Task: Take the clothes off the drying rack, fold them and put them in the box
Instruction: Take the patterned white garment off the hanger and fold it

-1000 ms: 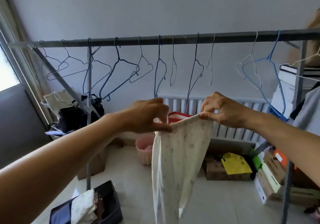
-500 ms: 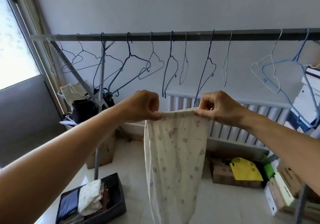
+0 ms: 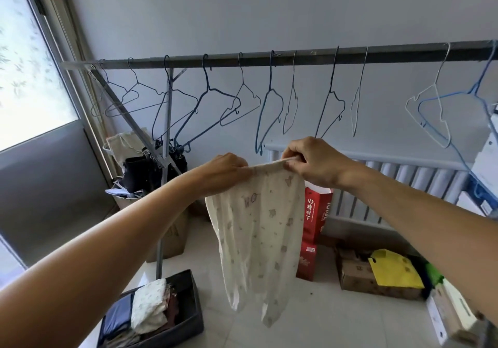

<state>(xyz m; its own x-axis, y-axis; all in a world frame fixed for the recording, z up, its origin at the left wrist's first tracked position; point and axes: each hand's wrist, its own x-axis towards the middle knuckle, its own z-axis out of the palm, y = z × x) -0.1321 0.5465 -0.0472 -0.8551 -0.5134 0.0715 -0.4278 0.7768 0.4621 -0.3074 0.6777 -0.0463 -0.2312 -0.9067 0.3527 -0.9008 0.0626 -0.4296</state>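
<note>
Pinching the waistband of the cream trousers with our left hand and right hand, we risk uneven legs skewing the fold.

- the trousers at the centre of the frame are cream white, with a pattern of small grey-brown figures.
- the box at the lower left is dark grey; inside it lie a navy blue cloth, a cream cloth with small dots and a dark brown one.
- the rack bar across the upper part is dark grey.
- the hangers are grey and dark blue; one hanger at the right edge is bright blue.
- the paper bag behind the trousers is red with white letters.
- the sheet at the lower right is yellow, on a brown carton.
- the wall is pale grey.
</note>
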